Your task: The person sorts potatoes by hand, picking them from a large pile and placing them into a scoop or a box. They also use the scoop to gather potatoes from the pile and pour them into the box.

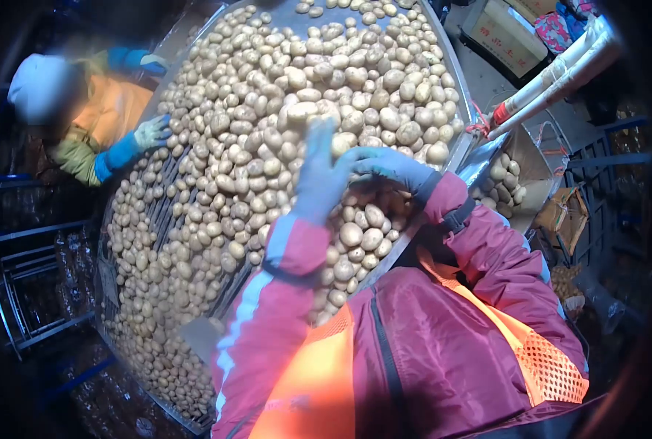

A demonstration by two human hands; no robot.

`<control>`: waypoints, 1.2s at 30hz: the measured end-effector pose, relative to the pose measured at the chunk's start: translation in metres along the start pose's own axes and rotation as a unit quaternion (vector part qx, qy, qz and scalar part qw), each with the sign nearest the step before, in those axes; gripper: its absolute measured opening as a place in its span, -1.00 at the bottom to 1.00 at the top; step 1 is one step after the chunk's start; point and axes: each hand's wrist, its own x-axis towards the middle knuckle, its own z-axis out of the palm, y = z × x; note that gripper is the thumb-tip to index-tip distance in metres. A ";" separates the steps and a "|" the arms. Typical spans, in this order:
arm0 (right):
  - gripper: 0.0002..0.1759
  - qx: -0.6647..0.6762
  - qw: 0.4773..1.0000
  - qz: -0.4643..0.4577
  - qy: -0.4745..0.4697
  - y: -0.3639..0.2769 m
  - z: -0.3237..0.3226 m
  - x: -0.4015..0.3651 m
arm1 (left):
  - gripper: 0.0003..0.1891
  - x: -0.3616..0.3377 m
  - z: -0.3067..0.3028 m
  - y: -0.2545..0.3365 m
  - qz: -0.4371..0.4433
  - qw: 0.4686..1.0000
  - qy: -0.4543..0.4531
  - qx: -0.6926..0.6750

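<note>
Many potatoes (245, 146) cover a large metal sorting table (454, 69). My left hand (321, 175), in a light blue-grey glove, is over the potatoes at the middle, its fingers stretched toward the far side and slightly blurred. Beside it on the right, my right hand (392, 167), gloved alike, is bent over the potatoes with its fingertips close to my left hand. What lies beneath its curled fingers is hidden.
A co-worker (110, 102) in an orange vest and gloves reaches over the left edge. At the right are wrapped poles (553, 77) and a box holding potatoes (503, 179). A carton (505, 36) sits at the upper right, a metal rack (40, 285) at the left.
</note>
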 end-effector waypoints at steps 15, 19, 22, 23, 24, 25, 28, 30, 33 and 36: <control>-0.23 -0.282 0.958 0.038 -0.038 -0.053 -0.020 0.036 | -0.02 -0.013 0.012 0.013 -0.051 0.993 -0.030 0.101; -0.28 -0.343 0.929 -0.126 0.065 -0.045 -0.077 0.066 | -0.09 -0.018 0.012 0.015 -0.038 0.997 -0.021 0.069; -0.39 -0.240 0.944 -0.107 0.200 -0.073 -0.077 0.051 | -0.12 -0.065 -0.029 0.002 -0.117 0.985 0.034 0.120; -0.52 -0.139 0.952 -0.128 0.241 -0.079 -0.068 0.034 | -0.11 -0.088 -0.045 -0.007 -0.143 0.977 0.042 0.154; -0.52 -0.138 0.953 -0.125 0.239 -0.071 -0.075 0.027 | -0.11 -0.111 -0.057 -0.016 -0.166 0.967 0.049 0.187; -0.57 -0.180 0.932 -0.147 0.277 -0.060 -0.086 0.019 | -0.10 -0.136 -0.063 -0.022 -0.205 0.961 0.051 0.179; -0.67 -0.217 0.870 -0.163 0.411 -0.043 -0.131 0.008 | -0.09 -0.171 -0.055 -0.015 -0.281 0.942 0.040 0.177; -0.66 -0.201 0.874 -0.128 0.424 -0.054 -0.164 0.020 | -0.08 -0.171 -0.043 -0.015 -0.313 0.931 0.030 0.185; -0.66 -0.308 0.835 -0.163 0.426 -0.064 -0.200 0.051 | -0.07 -0.156 -0.029 -0.029 -0.318 0.918 0.030 0.236; -0.64 -0.522 0.793 -0.020 0.312 -0.070 -0.198 0.074 | -0.06 -0.157 -0.030 -0.027 -0.316 0.925 0.041 0.206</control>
